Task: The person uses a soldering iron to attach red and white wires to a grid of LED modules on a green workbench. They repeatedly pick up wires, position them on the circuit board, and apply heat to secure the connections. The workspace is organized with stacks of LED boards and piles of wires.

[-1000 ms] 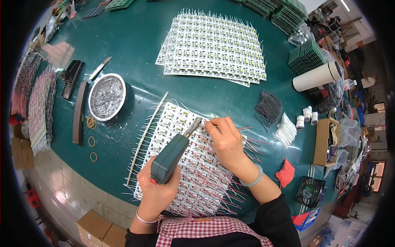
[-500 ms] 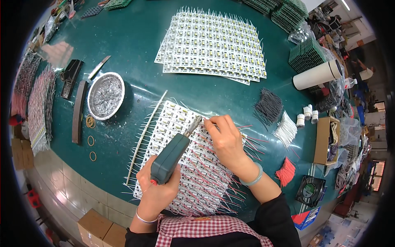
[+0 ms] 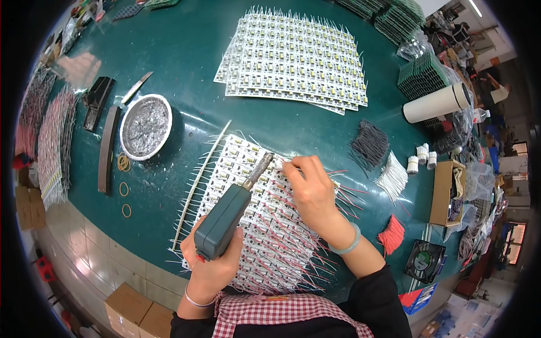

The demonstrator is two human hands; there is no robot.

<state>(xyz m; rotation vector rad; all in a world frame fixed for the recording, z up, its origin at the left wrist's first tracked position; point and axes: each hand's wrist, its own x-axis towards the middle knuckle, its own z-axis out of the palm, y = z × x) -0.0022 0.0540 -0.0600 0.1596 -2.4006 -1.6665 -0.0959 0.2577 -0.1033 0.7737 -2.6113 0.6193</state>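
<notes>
My left hand (image 3: 217, 269) is wrapped around the dark green body of a soldering gun (image 3: 224, 217). Its metal tip rests over the upper part of a white circuit board panel (image 3: 236, 155) lying in front of me. Just right of the tip, my right hand (image 3: 313, 188) is closed in a pinch at the panel's upper edge, on what looks like a thin wire whose end is mostly hidden by the fingers. Red and white wires (image 3: 282, 231) spread over the panel's lower and right portions. A thin white strip (image 3: 200, 183) with wires runs along its left side.
Stacked wired panels (image 3: 296, 59) lie at the back. On the left are a white bowl (image 3: 170, 127) of silvery scraps, a knife (image 3: 137, 87) and rubber bands (image 3: 124, 188). Black (image 3: 369, 145), white (image 3: 391, 176) and red wire bundles (image 3: 391, 235), a tumbler (image 3: 434, 104) and a fan (image 3: 424, 261) stand right.
The soldering gun has shifted slightly left and its tip has lifted up and left, away from my right fingers. My right hand stays pinched in nearly the same place.
</notes>
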